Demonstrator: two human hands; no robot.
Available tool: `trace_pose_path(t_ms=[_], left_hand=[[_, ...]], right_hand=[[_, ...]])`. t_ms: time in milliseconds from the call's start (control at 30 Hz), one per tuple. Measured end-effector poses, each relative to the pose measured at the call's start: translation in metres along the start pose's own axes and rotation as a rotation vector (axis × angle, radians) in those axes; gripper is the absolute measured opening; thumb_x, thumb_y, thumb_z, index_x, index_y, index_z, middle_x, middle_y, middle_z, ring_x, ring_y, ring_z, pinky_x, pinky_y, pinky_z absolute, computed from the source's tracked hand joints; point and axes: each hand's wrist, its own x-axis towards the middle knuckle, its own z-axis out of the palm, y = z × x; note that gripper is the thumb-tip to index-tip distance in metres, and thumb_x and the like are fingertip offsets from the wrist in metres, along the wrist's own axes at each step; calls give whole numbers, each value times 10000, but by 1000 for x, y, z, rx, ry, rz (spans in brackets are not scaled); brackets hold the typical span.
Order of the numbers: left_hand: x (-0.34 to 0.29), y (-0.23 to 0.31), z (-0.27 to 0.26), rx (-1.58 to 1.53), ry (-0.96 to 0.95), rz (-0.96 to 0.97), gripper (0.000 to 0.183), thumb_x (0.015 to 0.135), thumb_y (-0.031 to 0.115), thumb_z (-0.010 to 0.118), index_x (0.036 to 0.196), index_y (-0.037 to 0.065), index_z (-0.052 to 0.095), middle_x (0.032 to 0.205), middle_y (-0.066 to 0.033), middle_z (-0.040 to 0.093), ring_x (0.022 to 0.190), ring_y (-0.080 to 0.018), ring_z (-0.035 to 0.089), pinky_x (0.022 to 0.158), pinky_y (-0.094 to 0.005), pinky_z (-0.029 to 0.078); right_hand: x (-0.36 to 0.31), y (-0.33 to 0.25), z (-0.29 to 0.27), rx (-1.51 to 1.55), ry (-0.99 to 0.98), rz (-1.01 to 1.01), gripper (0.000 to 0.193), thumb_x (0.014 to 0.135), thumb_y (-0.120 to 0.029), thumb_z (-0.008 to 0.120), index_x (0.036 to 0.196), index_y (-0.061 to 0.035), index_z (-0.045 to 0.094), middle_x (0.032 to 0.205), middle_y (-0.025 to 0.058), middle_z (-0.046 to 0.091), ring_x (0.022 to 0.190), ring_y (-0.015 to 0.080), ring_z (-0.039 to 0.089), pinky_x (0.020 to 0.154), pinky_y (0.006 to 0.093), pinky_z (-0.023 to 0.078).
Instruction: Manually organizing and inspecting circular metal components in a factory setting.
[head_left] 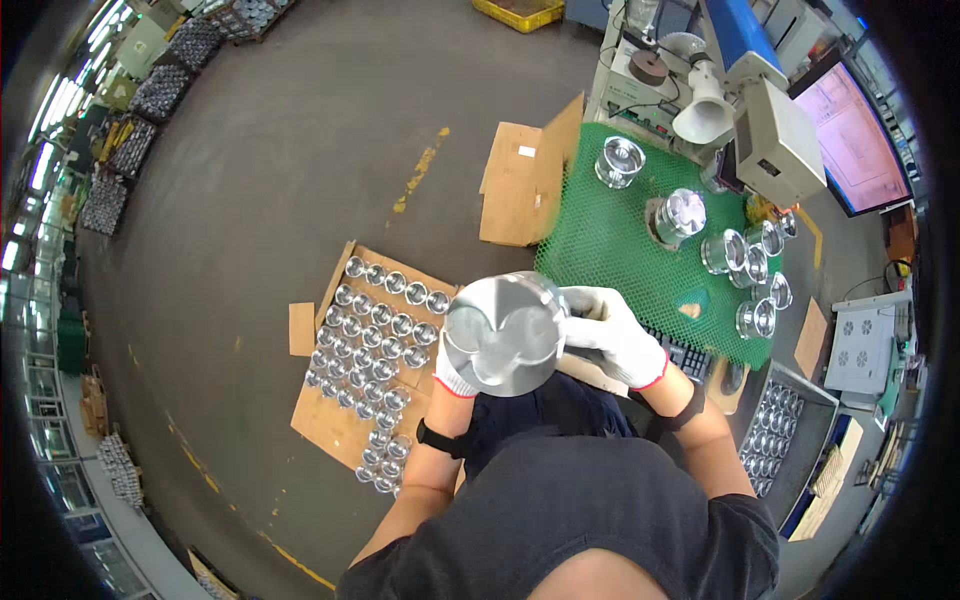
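I hold a shiny round metal piston (505, 332) up close in front of me, its flat crown with shallow pockets facing the camera. My left hand (452, 375), in a white glove with a red cuff, grips it from below on the left side. Gloved the same way, my right hand (618, 334) clasps its right side. Beyond it lies a green mesh mat (600, 245) with several more metal pistons, one (681, 215) standing on a small block near the middle.
Several rows of pistons (380, 340) stand on cardboard sheets on the floor at my left. A grey machine head (775, 140) and a monitor (858, 135) rise behind the mat. A tray of pistons (770, 435) sits at the right. A keyboard (685, 352) lies by the mat's near edge.
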Motion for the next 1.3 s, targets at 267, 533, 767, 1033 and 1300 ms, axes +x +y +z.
trace_pose_path(t_ms=[267, 533, 767, 1033, 1300], left_hand=[[28, 46, 117, 63, 0, -50, 410, 996, 291, 573, 1227, -47, 595, 1162, -173, 673, 1055, -258, 680, 938, -426, 564], [100, -98, 154, 865, -630, -767, 480, 961, 427, 587, 1207, 23, 665, 1082, -132, 702, 1052, -209, 650, 936, -330, 485], [234, -160, 255, 1871, -648, 536, 709, 721, 498, 758, 1242, 50, 584, 1182, -161, 542, 1090, -326, 519, 825, -442, 497], [331, -234, 125, 1716, -417, 724, 634, 759, 389, 760, 1195, -31, 570, 1061, -196, 606, 896, -371, 640, 843, -452, 531], [202, -110, 116, 309, 12, -156, 674, 828, 113, 745, 1411, 69, 411, 1221, -159, 595, 1074, -293, 648, 889, -414, 596]], right_hand=[[-33, -12, -73, -617, 200, -101, 904, 729, -317, 845, 1458, -4, 413, 1369, 169, 543, 1266, 233, 532, 1033, 347, 452], [-101, 80, -193, 385, 584, -26, 817, 822, -249, 763, 1488, -41, 339, 1411, 151, 501, 1310, 242, 488, 1099, 396, 402], [-215, 131, -229, 657, 1137, 309, 421, 910, -296, 625, 1272, -84, 589, 1143, 92, 703, 957, 220, 712, 825, 409, 609], [-132, 102, -263, 261, 913, -36, 761, 839, -191, 775, 1453, -17, 361, 1338, 143, 524, 1176, 210, 568, 947, 368, 524], [-5, -17, -311, -1388, 999, -49, 722, 727, -528, 776, 1261, -71, 612, 980, 191, 679, 901, 398, 674, 834, 409, 534]])
